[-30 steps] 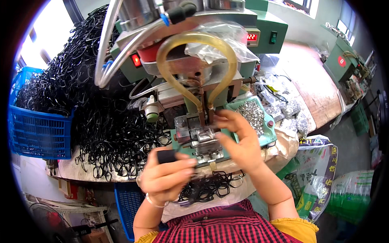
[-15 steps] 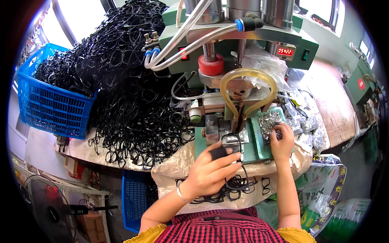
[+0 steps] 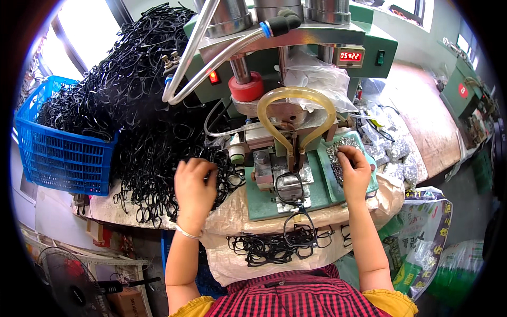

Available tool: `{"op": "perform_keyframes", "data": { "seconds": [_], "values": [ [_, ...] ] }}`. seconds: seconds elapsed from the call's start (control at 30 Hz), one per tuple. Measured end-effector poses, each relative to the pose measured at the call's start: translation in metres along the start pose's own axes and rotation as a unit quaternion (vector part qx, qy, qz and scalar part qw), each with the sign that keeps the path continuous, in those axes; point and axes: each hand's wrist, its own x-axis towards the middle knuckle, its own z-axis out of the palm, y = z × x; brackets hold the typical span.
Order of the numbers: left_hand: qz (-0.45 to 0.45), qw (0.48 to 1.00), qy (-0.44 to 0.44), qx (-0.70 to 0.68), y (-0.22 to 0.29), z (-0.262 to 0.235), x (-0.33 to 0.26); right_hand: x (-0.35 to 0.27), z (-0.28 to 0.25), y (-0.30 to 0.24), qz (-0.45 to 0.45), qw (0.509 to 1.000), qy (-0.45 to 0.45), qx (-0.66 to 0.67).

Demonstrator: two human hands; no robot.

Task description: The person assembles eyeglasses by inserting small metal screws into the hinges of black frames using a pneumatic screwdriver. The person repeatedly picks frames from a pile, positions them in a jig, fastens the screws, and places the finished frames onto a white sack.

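Note:
My left hand point(image 3: 194, 190) is over the near part of a large heap of black eyeglass frames point(image 3: 153, 142), fingers loosely bent and apart from the thumb, nothing visible in it. With thumb and fingertips pinched together, my right hand point(image 3: 356, 173) is at a green tray point(image 3: 373, 182) of small shiny metal pieces point(image 3: 335, 158); whatever the pinch holds is too small to make out. One black eyeglass frame point(image 3: 300, 207) rests on the metal fixture point(image 3: 297, 186) of a green press point(image 3: 385, 45), below its tool, touched by neither hand.
More black frames point(image 3: 272, 248) lie on the tan sheet point(image 3: 224, 253) before me. A blue crate point(image 3: 66, 158) piled with frames stands at the left. A yellowish hose point(image 3: 296, 94) loops above the fixture. Clear bags of metal pieces point(image 3: 398, 150) sit to the right; a fan point(image 3: 71, 280) stands lower left.
My left hand has left the frame on the fixture and moved left to the heap. My right hand stays at the tray, pinching. The view has shifted slightly.

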Motion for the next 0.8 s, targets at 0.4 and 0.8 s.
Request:
{"op": "perform_keyframes", "data": {
  "seconds": [0.4, 0.8],
  "values": [
    [-0.018, 0.975, -0.069, 0.21, -0.007, 0.101, -0.036, -0.054, -0.099, 0.004, -0.103, 0.954, 0.079, -0.271],
    [-0.085, 0.975, -0.143, -0.15, -0.037, 0.035, 0.001, -0.019, 0.031, -0.064, -0.137, 0.98, -0.147, -0.006]
  ]
}}
